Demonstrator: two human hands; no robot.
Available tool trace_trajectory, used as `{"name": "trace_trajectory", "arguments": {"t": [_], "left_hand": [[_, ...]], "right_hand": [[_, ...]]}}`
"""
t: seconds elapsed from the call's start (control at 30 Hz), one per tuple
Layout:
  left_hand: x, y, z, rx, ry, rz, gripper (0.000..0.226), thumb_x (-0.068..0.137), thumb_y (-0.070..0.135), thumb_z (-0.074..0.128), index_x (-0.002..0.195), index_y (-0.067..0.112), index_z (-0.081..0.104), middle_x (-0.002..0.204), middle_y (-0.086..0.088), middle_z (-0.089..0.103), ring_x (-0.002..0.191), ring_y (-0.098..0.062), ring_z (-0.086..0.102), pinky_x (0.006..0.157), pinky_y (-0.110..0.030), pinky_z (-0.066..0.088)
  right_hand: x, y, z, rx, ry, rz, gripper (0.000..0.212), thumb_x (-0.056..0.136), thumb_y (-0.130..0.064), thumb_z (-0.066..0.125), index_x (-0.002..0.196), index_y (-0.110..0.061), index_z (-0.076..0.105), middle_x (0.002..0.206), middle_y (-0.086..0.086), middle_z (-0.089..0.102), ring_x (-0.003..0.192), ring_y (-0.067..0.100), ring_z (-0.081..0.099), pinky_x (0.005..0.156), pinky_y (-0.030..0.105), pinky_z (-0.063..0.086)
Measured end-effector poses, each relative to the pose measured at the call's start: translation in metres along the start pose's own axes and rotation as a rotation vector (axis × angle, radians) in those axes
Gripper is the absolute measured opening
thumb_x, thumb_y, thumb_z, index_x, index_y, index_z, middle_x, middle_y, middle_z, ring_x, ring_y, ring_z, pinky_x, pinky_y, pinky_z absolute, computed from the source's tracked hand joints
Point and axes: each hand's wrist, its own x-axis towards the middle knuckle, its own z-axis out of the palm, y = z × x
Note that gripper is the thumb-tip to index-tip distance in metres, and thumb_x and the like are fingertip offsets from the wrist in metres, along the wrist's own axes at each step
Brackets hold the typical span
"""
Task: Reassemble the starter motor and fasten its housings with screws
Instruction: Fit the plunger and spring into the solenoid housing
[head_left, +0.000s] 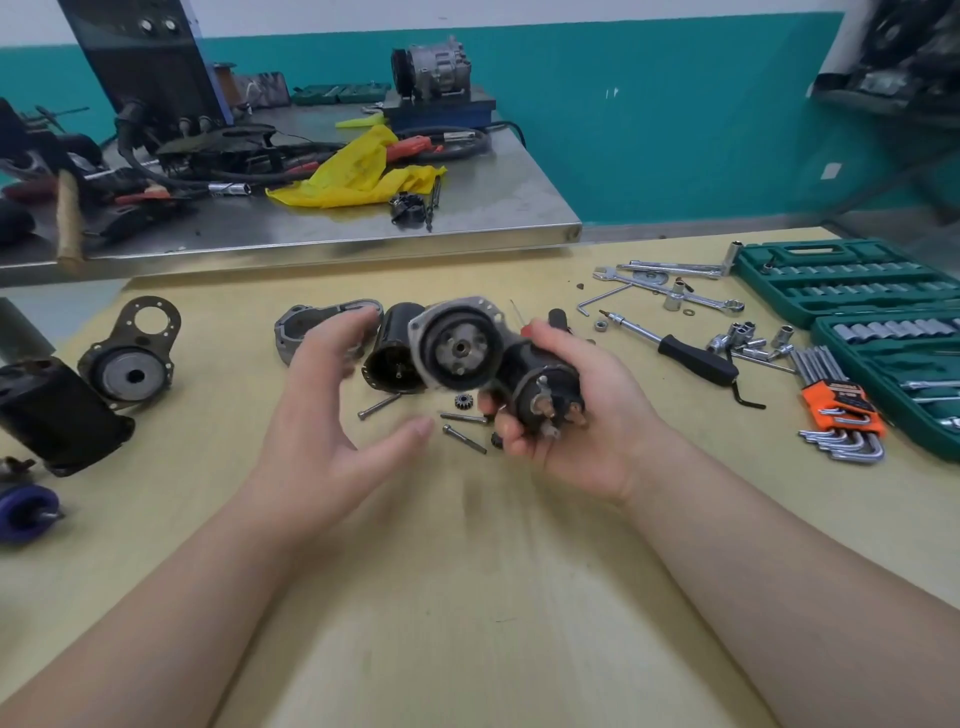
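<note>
My right hand (582, 415) grips the starter motor's solenoid-and-gear-housing assembly (467, 348), lifted above the table, its round grey gear face turned toward me. My left hand (332, 395) hovers just left of it with fingers spread, holding nothing. Behind the assembly, the black cylindrical motor casing (389, 353) lies on its side, and a grey nose housing (306, 327) sits behind my left fingers. Long screws (379, 405) (465, 439) and a small pinion gear (462, 401) lie on the table under the hands.
A black flanged part (132, 353) and a dark motor body (57, 415) sit at the left. Right: a screwdriver (691, 353), loose sockets (743, 335), hex keys (841, 415), green socket cases (852, 280). A cluttered steel bench (311, 228) stands behind.
</note>
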Motion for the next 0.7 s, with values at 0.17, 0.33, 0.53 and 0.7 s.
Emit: {"name": "trace_trajectory", "arguments": {"t": [0.17, 0.33, 0.53, 0.7], "left_hand": [[0.004, 0.015, -0.006, 0.282, -0.063, 0.354, 0.088, 0.081, 0.058, 0.082, 0.148, 0.009, 0.052, 0.158, -0.006, 0.050, 0.155, -0.031, 0.034, 0.120, -0.064, 0.032], [0.003, 0.029, -0.008, 0.365, -0.078, 0.490, 0.062, 0.086, 0.050, 0.079, 0.127, 0.004, 0.070, 0.131, -0.006, 0.070, 0.124, -0.026, 0.065, 0.105, -0.049, 0.052], [-0.005, 0.028, -0.004, 0.227, -0.195, 0.125, 0.061, 0.059, 0.016, 0.090, 0.116, 0.025, 0.072, 0.104, 0.027, 0.064, 0.094, -0.001, 0.060, 0.082, -0.004, 0.043], [-0.003, 0.032, -0.006, 0.127, -0.224, 0.099, 0.035, 0.066, 0.049, 0.078, 0.090, 0.024, 0.072, 0.083, 0.014, 0.064, 0.080, -0.007, 0.062, 0.066, -0.019, 0.047]], "right_hand": [[-0.003, 0.008, 0.003, -0.079, -0.253, 0.185, 0.043, 0.092, -0.054, 0.062, 0.106, -0.016, 0.076, 0.086, 0.022, 0.066, 0.046, 0.024, 0.059, 0.046, 0.024, 0.044], [-0.003, 0.012, -0.001, -0.162, -0.318, 0.279, 0.051, 0.092, -0.062, 0.061, 0.100, -0.015, 0.078, 0.083, 0.021, 0.069, 0.045, 0.021, 0.060, 0.044, 0.023, 0.046], [-0.002, 0.009, -0.002, -0.202, -0.345, 0.302, 0.076, 0.086, -0.076, 0.062, 0.112, -0.006, 0.073, 0.088, 0.022, 0.069, 0.052, 0.021, 0.069, 0.047, 0.028, 0.059], [-0.002, 0.010, -0.002, -0.233, -0.335, 0.307, 0.086, 0.087, -0.082, 0.054, 0.113, -0.002, 0.071, 0.089, 0.023, 0.070, 0.055, 0.024, 0.072, 0.049, 0.030, 0.061]]}}
